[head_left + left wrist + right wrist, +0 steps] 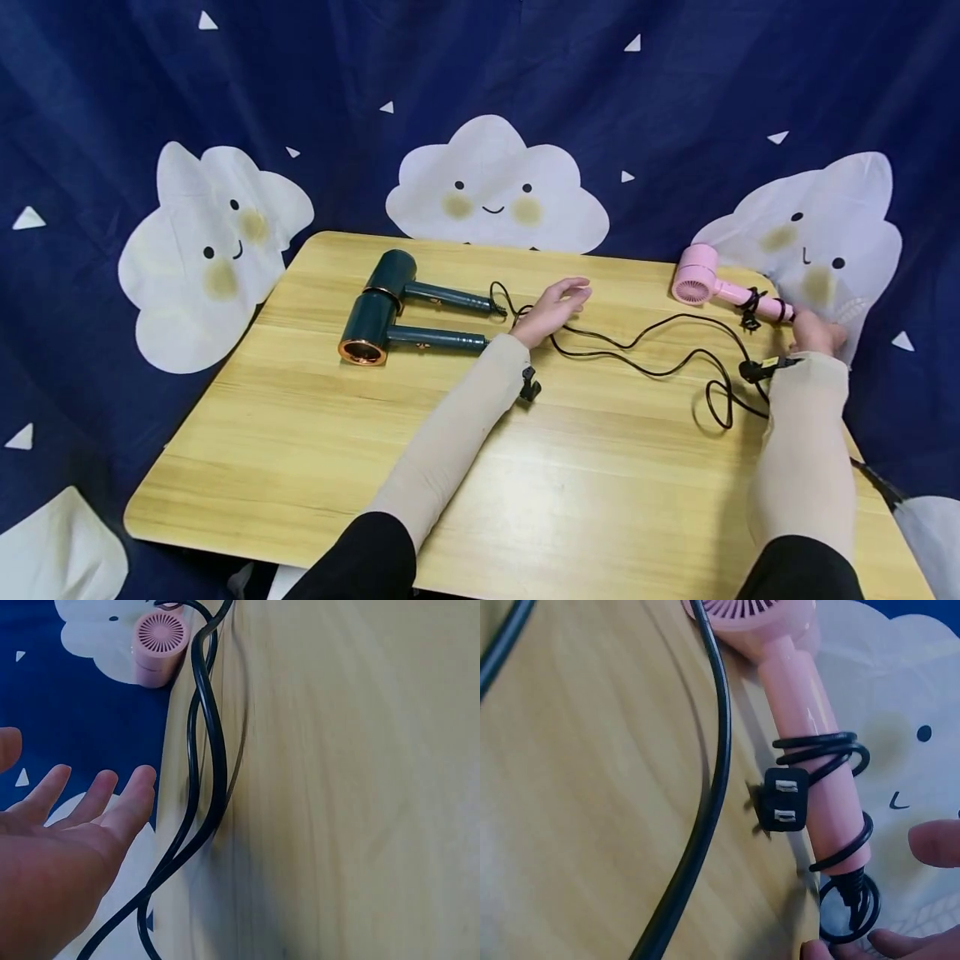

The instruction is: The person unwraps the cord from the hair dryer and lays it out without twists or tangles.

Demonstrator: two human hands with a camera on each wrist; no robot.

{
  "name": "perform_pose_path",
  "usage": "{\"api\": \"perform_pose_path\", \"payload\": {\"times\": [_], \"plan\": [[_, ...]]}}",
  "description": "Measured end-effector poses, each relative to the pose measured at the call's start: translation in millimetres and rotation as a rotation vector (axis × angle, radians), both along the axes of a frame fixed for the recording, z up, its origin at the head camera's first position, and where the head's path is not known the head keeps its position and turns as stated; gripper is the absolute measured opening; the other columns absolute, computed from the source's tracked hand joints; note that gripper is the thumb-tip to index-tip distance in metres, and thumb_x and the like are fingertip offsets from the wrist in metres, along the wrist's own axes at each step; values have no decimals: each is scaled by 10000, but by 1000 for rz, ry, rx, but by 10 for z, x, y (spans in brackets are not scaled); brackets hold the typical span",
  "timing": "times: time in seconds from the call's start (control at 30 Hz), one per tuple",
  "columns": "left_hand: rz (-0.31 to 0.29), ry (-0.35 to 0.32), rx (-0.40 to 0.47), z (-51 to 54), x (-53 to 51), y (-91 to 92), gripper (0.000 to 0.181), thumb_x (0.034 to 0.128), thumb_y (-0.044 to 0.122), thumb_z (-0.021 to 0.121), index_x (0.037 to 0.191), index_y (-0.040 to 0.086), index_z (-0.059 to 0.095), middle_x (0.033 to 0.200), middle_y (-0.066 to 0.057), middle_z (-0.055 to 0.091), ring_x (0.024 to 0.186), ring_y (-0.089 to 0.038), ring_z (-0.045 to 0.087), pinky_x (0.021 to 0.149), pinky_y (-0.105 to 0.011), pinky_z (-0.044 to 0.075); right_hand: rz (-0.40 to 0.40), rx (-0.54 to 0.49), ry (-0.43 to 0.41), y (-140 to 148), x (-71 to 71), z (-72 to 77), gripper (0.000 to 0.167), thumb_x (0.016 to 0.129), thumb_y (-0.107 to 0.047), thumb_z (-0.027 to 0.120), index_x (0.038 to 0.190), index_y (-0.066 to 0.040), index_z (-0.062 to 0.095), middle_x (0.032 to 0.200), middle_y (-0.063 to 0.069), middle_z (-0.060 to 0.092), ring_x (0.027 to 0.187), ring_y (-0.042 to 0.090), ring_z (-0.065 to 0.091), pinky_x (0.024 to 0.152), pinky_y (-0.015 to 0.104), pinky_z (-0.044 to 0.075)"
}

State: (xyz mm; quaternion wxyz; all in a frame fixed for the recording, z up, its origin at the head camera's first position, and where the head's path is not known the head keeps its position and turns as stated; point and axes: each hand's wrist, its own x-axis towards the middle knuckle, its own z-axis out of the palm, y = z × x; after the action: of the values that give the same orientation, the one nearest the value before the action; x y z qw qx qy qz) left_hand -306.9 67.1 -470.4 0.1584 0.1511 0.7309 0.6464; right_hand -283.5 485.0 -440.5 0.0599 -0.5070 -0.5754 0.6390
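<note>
My left hand (553, 312) hovers around the black cords (218, 765), fingers spread and fairly straight, nothing gripped. In the left wrist view the cords pass beside its fingertips. At the table's far right corner lies a pink hair dryer (696, 275), its own cord wound round the handle and its two-pin plug (785, 800) against it. My right hand (819, 333) is at the handle's end. The right wrist view shows its thumb (936, 843) apart from the handle and fingertips close to the cord loop; whether they touch it is unclear.
Two dark green hair dryers, one farther back (393, 268) and one nearer (367, 323), lie together on the left of the wooden table (300, 467). Their black cords trail rightward to my right forearm. A blue curtain (337, 75) with clouds hangs behind the table's back edge.
</note>
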Motion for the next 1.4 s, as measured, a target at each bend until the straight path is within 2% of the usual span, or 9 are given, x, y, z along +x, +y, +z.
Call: {"api": "perform_pose_path", "payload": {"times": [0.07, 0.17, 0.23, 0.33, 0.53, 0.7, 0.87, 1.13, 1.4], "plan": [[-4, -2, 0, -10, -22, 22, 538, 1101, 373, 489, 1565, 109, 428, 1492, -172, 540, 1314, -395, 593, 1141, -471, 471, 14, 21, -1, 24, -17, -20, 906, 924, -314, 645, 1615, -251, 62, 1609, -217, 161, 1131, -52, 389, 498, 170, 411], [5, -14, 8, -32, -54, 38, 548, 1100, 371, 490, 1570, 97, 421, 1502, -182, 534, 1307, -401, 598, 1148, -470, 464, 48, 76, -3, 15, -46, -49, 979, 934, -358, 645, 1624, -197, -31, 1676, -144, 48, 1363, -5, 337, 810, 104, 504], [17, -20, 10, -48, -76, 43, 553, 1098, 375, 494, 1568, 93, 423, 1503, -182, 533, 1301, -402, 602, 1148, -469, 463, 64, 107, 7, -5, -69, -69, 1034, 936, -373, 648, 1633, -166, -87, 1709, -95, -38, 1490, -13, 158, 1066, 65, 361], [19, -30, 10, -59, -107, 42, 551, 1097, 375, 494, 1566, 94, 425, 1509, -181, 529, 1301, -401, 600, 1144, -464, 468, 53, 144, 37, -60, -94, -99, 1017, 910, -346, 687, 1643, -156, 8, 1712, -88, 48, 1513, -1, 154, 1187, 67, 168], [37, -30, -20, -57, -140, 29, 547, 1098, 391, 486, 1565, 110, 433, 1517, -158, 532, 1301, -382, 603, 1143, -456, 466, 225, 386, -27, -219, -110, -139, 459, 889, -428, 714, 1280, -225, 582, 1173, -100, 521, 1428, 183, 418, 1219, 225, 325], [19, -28, -42, -58, -162, 65, 560, 1107, 389, 459, 1584, 100, 400, 1537, -160, 514, 1321, -379, 580, 1136, -470, 464, 416, 513, -14, -290, -152, -189, 655, 955, -452, 656, 1504, -114, 540, 1067, -82, 587, 1191, 197, 584, 1091, 288, 465], [27, -15, -64, -111, -244, 167, 583, 1106, 405, 454, 1597, 100, 382, 1578, -157, 471, 1357, -360, 546, 1143, -473, 455, 571, 477, 155, -284, -182, -284, 576, 993, -331, 662, 1460, -7, 566, 775, -285, 587, 743, -59, 550, 712, 134, 485], [64, -54, -35, -111, -397, 275, 659, 1095, 432, 435, 1639, 97, 277, 1698, -127, 309, 1578, -309, 294, 1290, -474, 251, 681, 285, 388, -486, -198, -343, 102, 1014, -128, 639, 1028, -207, 702, 793, -225, 660, 735, -15, 604, 671, 133, 513], [34, -163, 101, -116, -440, 332, 707, 1093, 395, 425, 1673, 116, 132, 1752, -64, 152, 1629, -263, 133, 1303, -537, 173, 737, 88, 364, -763, -226, -227, 267, 1064, -122, 541, 1323, -61, 526, 938, -140, 645, 765, 5, 672, 725, 188, 592]]}}
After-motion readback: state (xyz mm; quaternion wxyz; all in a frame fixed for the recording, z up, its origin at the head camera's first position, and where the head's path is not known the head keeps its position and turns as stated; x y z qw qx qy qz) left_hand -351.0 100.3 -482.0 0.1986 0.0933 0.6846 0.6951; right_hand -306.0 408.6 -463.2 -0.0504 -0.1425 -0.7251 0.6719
